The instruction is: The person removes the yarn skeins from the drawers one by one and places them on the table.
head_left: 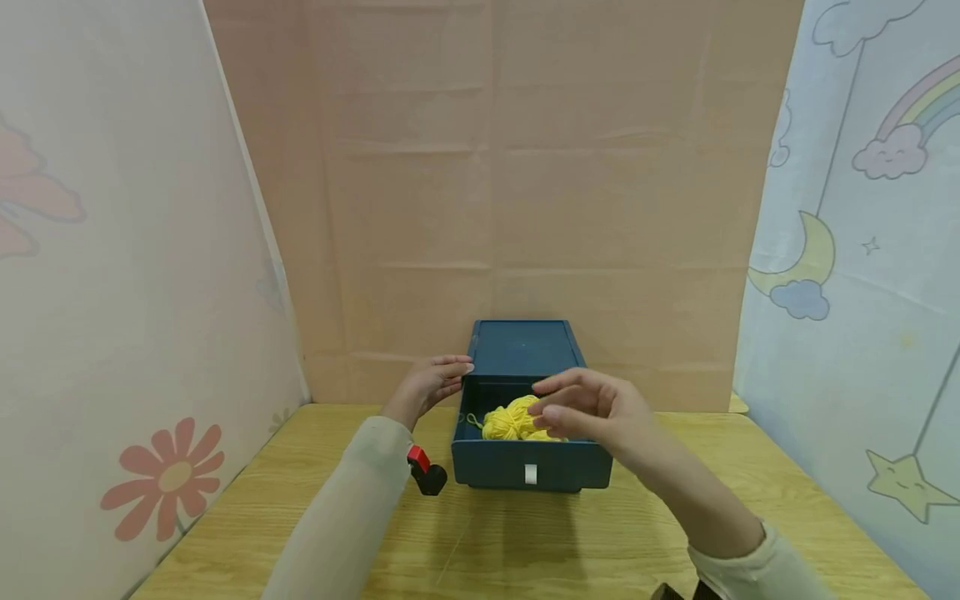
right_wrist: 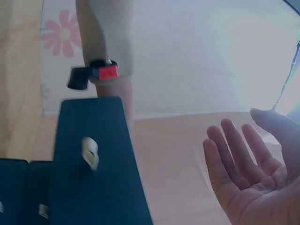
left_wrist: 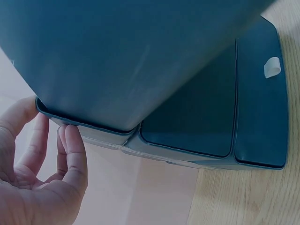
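A dark blue drawer unit [head_left: 525, 346] stands on the wooden table with its top drawer [head_left: 487, 463] pulled out. Inside the drawer lies yellow yarn [head_left: 512, 422], partly hidden behind my right fingers. At the unit's left edge, my left hand [head_left: 431, 385] touches the side with its fingertips; the left wrist view shows the thumb and fingers [left_wrist: 75, 150] spread along that edge. Over the right part of the drawer hovers my right hand [head_left: 600, 408], fingers loosely bent. Its palm [right_wrist: 262, 187] is bare in the right wrist view. A white pull tab [head_left: 531, 474] sits on the drawer front.
The wooden table [head_left: 360, 533] runs under the unit. A tan backdrop [head_left: 495, 183] hangs behind it, with patterned sheets [head_left: 847, 333] on both sides. On my left wrist is a black and red device [head_left: 427, 473]. Lower drawers [right_wrist: 37, 187] show more white tabs.
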Motion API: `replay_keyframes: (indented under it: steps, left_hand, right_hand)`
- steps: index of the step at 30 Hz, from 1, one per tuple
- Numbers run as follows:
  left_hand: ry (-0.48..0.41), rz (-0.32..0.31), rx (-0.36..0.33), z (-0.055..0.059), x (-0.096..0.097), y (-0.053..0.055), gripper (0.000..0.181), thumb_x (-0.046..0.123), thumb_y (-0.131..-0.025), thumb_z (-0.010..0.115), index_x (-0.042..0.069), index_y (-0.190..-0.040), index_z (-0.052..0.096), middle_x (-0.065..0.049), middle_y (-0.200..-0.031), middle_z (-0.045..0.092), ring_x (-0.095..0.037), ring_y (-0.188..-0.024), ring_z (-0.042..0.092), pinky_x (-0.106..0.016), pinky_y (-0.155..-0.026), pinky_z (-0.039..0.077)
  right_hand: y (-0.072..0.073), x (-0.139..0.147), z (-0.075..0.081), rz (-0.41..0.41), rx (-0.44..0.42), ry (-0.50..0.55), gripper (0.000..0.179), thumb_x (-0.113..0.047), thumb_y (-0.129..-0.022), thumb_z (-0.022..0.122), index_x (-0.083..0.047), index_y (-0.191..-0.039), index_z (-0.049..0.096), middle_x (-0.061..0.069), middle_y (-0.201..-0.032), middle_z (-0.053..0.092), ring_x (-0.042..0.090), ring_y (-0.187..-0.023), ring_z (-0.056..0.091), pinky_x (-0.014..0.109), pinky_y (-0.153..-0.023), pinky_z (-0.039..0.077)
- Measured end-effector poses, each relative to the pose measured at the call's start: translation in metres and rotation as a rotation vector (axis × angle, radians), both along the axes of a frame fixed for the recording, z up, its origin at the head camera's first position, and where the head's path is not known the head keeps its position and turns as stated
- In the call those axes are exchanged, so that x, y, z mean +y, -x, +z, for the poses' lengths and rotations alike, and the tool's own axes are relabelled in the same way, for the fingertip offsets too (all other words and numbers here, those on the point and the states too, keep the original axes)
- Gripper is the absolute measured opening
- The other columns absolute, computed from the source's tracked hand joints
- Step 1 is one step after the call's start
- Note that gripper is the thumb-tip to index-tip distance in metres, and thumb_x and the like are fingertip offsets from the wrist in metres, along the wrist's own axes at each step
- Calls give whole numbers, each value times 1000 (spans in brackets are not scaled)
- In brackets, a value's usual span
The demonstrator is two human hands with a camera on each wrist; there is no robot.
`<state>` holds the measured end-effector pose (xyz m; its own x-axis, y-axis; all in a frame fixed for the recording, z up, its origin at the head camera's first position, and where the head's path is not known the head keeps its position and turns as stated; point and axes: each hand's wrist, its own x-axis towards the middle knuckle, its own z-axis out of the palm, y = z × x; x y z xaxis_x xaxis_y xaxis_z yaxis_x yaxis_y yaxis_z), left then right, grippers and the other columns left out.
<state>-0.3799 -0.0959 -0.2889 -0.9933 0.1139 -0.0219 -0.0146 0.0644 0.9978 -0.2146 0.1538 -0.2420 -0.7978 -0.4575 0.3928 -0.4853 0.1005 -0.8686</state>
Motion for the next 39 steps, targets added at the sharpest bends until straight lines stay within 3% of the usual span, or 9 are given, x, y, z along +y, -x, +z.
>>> replay_keyframes:
  steps: [6,12,15,22,31,39]
  left_hand:
    - [-3,-2,-5,1,-1,-2,31,16,-94,64,6,-123,64,-11,-127,60,-16,-98,59,-35,-102,48]
    - [-2,7,-8,1,-1,-2,31,17,-93,65,6,-122,65,-12,-130,59,-21,-105,59,-38,-105,45]
    - [1,6,-11,0,-2,-1,31,17,-93,66,6,-121,66,-12,-130,59,-22,-107,59,-36,-103,47]
    - [7,-1,-6,0,-2,0,31,17,-93,65,7,-122,65,-11,-130,59,-20,-104,59,-35,-102,47]
    - [18,-12,5,1,-1,1,31,17,-94,64,6,-123,65,-11,-127,60,-18,-100,60,-35,-101,49]
    - [11,-4,-7,2,0,1,31,16,-94,64,6,-123,65,-12,-127,60,-19,-100,60,-39,-106,44]
  right_hand:
    - [36,1,14,-137,-8,-22,40,-20,-94,65,-1,-128,54,17,-121,65,23,-105,67,33,-88,56]
    - [69,6,-1,-178,-92,-57,45,-22,-94,65,2,-130,52,26,-132,55,39,-118,57,40,-93,54]
    - [79,7,-11,-186,-146,-75,48,-21,-93,65,3,-131,51,26,-134,53,41,-122,53,41,-96,52]
    - [87,4,-20,-187,-182,-150,47,-22,-93,65,3,-131,52,24,-132,55,35,-121,56,45,-100,49]
    - [92,0,-18,-221,-181,-316,43,-23,-93,66,-2,-129,57,20,-128,61,34,-118,58,51,-99,48]
    - [97,-7,-17,-225,-243,-407,39,-18,-92,66,-6,-129,60,19,-128,61,33,-115,59,53,-94,51]
